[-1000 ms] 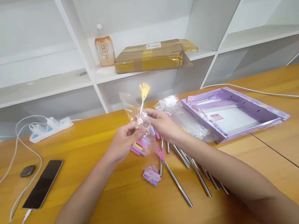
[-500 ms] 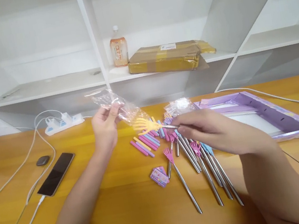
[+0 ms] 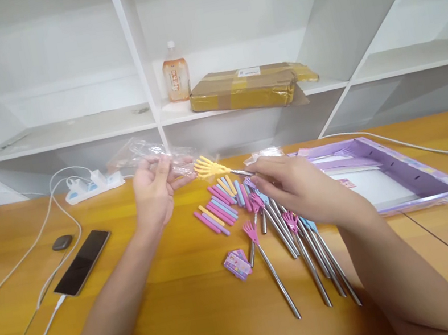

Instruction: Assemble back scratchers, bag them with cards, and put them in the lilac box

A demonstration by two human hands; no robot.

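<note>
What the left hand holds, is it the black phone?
No, the left hand holds a clear plastic bag, and the phone lies on the table.

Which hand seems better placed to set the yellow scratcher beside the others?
Probably the right hand: it holds the yellow scratcher by its shaft, near the other scratchers; the left hand holds a clear bag.

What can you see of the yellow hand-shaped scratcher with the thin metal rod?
The yellow, hand-shaped, plastic-looking scratcher with a thin, shiny, metal-looking rod is held nearly level above the brown wooden table by the right hand. Its spread prongs point toward the left hand, which holds a clear, crinkled plastic bag; whether they touch it is unclear. The grip hides the rod's far end.
</note>
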